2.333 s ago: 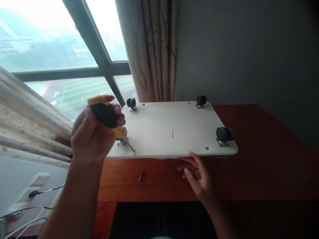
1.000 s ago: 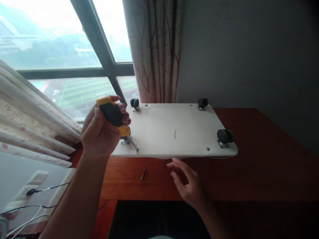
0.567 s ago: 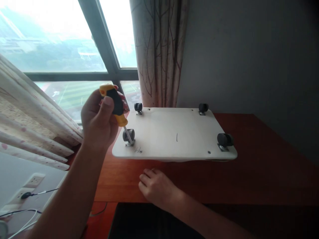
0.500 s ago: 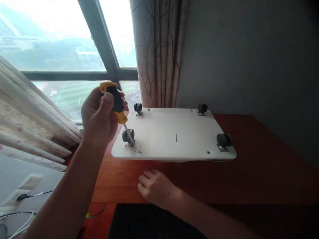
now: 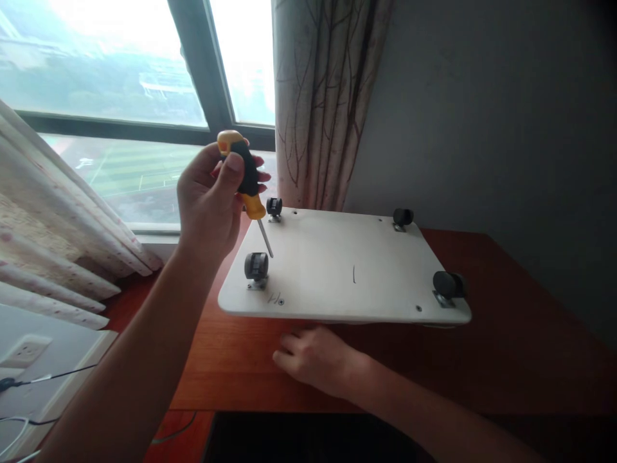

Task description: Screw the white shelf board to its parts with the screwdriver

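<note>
A yellow-and-black screwdriver [image 5: 249, 175] is gripped by its handle in my left hand [image 5: 207, 202]. Its metal shaft slants down, and the tip is just above and right of the near left caster [image 5: 256, 265]. That caster sits on a metal plate at a corner of a white board [image 5: 332, 263] lying on the desk. My right hand [image 5: 315, 357] rests on the wood in front of the board's near edge. Its fingers are curled in, and whatever they may hold is hidden.
Black casters stand at the other corners: far left [image 5: 274, 206], far right [image 5: 403, 217] and near right [image 5: 448, 284]. The reddish-brown desk [image 5: 506, 321] extends right. Behind are a window [image 5: 110, 64], a curtain [image 5: 322, 109] and a wall. A socket [image 5: 26, 352] and cables are at lower left.
My left hand has lifted the screwdriver up and right, away from the near left caster's plate. My right hand stays in front of the board. The camera view has shifted slightly.
</note>
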`<action>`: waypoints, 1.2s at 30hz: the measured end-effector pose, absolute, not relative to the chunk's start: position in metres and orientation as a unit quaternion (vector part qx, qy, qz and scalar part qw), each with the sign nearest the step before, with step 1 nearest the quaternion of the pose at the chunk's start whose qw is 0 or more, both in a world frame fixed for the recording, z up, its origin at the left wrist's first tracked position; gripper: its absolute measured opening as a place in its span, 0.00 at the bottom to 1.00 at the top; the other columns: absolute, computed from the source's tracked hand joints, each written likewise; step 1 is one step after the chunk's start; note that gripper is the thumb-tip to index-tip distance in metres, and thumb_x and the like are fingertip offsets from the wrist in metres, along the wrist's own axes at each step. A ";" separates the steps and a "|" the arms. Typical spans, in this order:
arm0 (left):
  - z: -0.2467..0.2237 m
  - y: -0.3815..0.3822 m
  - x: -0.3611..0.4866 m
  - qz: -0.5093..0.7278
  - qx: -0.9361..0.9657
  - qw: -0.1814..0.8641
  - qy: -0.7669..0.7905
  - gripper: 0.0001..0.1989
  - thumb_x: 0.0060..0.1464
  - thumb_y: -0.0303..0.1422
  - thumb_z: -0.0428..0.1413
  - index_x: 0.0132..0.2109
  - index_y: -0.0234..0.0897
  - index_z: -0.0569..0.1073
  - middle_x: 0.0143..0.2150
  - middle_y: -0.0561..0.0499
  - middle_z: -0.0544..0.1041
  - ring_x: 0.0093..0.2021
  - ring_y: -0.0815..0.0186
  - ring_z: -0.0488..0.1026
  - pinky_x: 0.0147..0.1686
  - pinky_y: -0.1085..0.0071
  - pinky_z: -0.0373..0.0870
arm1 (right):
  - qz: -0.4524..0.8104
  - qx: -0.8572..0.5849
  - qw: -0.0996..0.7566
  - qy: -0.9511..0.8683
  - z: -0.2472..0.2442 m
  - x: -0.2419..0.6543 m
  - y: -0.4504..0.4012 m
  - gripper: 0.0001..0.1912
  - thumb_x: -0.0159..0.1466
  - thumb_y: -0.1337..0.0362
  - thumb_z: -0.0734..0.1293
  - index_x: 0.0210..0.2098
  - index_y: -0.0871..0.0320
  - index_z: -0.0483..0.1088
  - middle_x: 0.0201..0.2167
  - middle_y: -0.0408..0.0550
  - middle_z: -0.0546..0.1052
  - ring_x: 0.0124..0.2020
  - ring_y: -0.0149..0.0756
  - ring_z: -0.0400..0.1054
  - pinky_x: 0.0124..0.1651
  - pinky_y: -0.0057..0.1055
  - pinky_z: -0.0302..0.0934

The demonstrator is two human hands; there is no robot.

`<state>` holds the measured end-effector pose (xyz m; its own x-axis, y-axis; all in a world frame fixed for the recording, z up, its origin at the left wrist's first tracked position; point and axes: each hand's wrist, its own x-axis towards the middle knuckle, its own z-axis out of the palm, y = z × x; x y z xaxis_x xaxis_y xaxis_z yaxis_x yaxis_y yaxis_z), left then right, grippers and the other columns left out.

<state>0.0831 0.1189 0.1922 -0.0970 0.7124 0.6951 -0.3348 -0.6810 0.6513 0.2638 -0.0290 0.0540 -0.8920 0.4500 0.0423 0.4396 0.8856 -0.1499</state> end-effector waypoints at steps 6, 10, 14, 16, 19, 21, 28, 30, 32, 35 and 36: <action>0.197 0.149 0.083 0.733 0.596 0.304 0.121 0.15 0.49 0.38 0.71 0.43 0.38 0.80 0.35 0.52 0.82 0.33 0.68 0.80 0.37 0.69 0.80 | 0.322 -0.223 0.297 -0.871 0.138 0.285 0.002 0.12 0.67 0.74 0.64 0.46 0.59 0.76 0.45 0.49 0.77 0.42 0.28 0.74 0.46 0.24 0.70; 0.199 0.168 0.087 0.735 0.606 0.283 0.111 0.16 0.47 0.33 0.72 0.42 0.37 0.79 0.35 0.51 0.83 0.36 0.64 0.81 0.40 0.64 0.81 | 0.253 -0.348 0.414 -0.802 0.166 0.301 0.079 0.10 0.63 0.73 0.66 0.41 0.59 0.78 0.42 0.48 0.77 0.39 0.30 0.74 0.41 0.26 0.71; 0.199 0.183 0.095 0.738 0.608 0.263 0.129 0.16 0.46 0.31 0.73 0.41 0.36 0.78 0.35 0.49 0.83 0.37 0.61 0.81 0.40 0.60 0.80 | 0.186 -0.461 0.407 -0.767 0.150 0.303 0.164 0.09 0.60 0.73 0.67 0.38 0.62 0.79 0.37 0.48 0.79 0.35 0.31 0.73 0.44 0.31 0.70; 0.199 0.189 0.097 0.738 0.610 0.255 0.137 0.17 0.44 0.30 0.74 0.41 0.37 0.78 0.34 0.50 0.82 0.38 0.60 0.81 0.39 0.60 0.80 | 0.160 -0.498 0.379 -0.764 0.137 0.295 0.194 0.10 0.61 0.74 0.66 0.38 0.63 0.79 0.35 0.48 0.80 0.34 0.32 0.73 0.44 0.32 0.69; 0.199 0.197 0.095 0.732 0.616 0.253 0.144 0.19 0.40 0.28 0.75 0.40 0.37 0.78 0.34 0.50 0.81 0.38 0.60 0.81 0.40 0.59 0.80 | 0.128 -0.507 0.355 -0.775 0.120 0.280 0.221 0.12 0.60 0.76 0.65 0.38 0.63 0.80 0.36 0.48 0.81 0.36 0.32 0.73 0.46 0.31 0.67; 0.199 0.201 0.090 0.726 0.623 0.250 0.147 0.20 0.40 0.28 0.75 0.40 0.37 0.78 0.34 0.51 0.81 0.38 0.60 0.81 0.41 0.60 0.80 | 0.122 -0.502 0.353 -0.780 0.112 0.271 0.231 0.12 0.60 0.76 0.66 0.38 0.62 0.80 0.37 0.48 0.81 0.38 0.32 0.73 0.48 0.31 0.66; 0.198 0.203 0.076 0.729 0.625 0.239 0.141 0.19 0.44 0.29 0.74 0.43 0.34 0.78 0.36 0.49 0.82 0.40 0.60 0.81 0.45 0.56 0.80 | 0.111 -0.485 0.311 -0.810 0.099 0.258 0.251 0.13 0.60 0.77 0.66 0.39 0.63 0.81 0.36 0.49 0.80 0.38 0.33 0.71 0.46 0.29 0.63; 0.196 0.204 0.077 0.731 0.624 0.238 0.140 0.19 0.44 0.29 0.74 0.43 0.35 0.78 0.35 0.50 0.81 0.40 0.60 0.81 0.45 0.57 0.80 | 0.109 -0.477 0.294 -0.821 0.098 0.258 0.254 0.14 0.59 0.78 0.66 0.38 0.62 0.81 0.36 0.48 0.79 0.39 0.33 0.71 0.47 0.29 0.62; 0.194 0.205 0.078 0.731 0.622 0.239 0.148 0.18 0.44 0.30 0.74 0.42 0.37 0.78 0.36 0.51 0.82 0.40 0.61 0.81 0.45 0.58 0.80 | 0.105 -0.471 0.281 -0.829 0.097 0.258 0.254 0.14 0.59 0.78 0.66 0.39 0.61 0.81 0.36 0.48 0.79 0.40 0.33 0.70 0.49 0.29 0.61; 0.191 0.208 0.082 0.729 0.617 0.252 0.155 0.18 0.44 0.31 0.74 0.42 0.38 0.79 0.36 0.51 0.82 0.40 0.61 0.81 0.44 0.59 0.79 | 0.103 -0.469 0.271 -0.834 0.098 0.260 0.253 0.15 0.59 0.78 0.66 0.43 0.63 0.80 0.37 0.49 0.78 0.39 0.34 0.70 0.48 0.30 0.62; 0.190 0.208 0.083 0.728 0.615 0.259 0.156 0.18 0.43 0.31 0.74 0.42 0.37 0.79 0.35 0.50 0.82 0.40 0.61 0.81 0.44 0.58 0.79 | 0.104 -0.468 0.270 -0.835 0.100 0.262 0.250 0.16 0.59 0.78 0.66 0.44 0.64 0.80 0.37 0.50 0.78 0.39 0.34 0.70 0.47 0.30 0.62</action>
<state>0.0834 0.2084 0.1896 -0.1094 0.5691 0.8150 -0.1849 -0.8172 0.5458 0.2618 0.2503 0.1002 -0.4163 0.8377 0.3534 0.7260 0.5403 -0.4256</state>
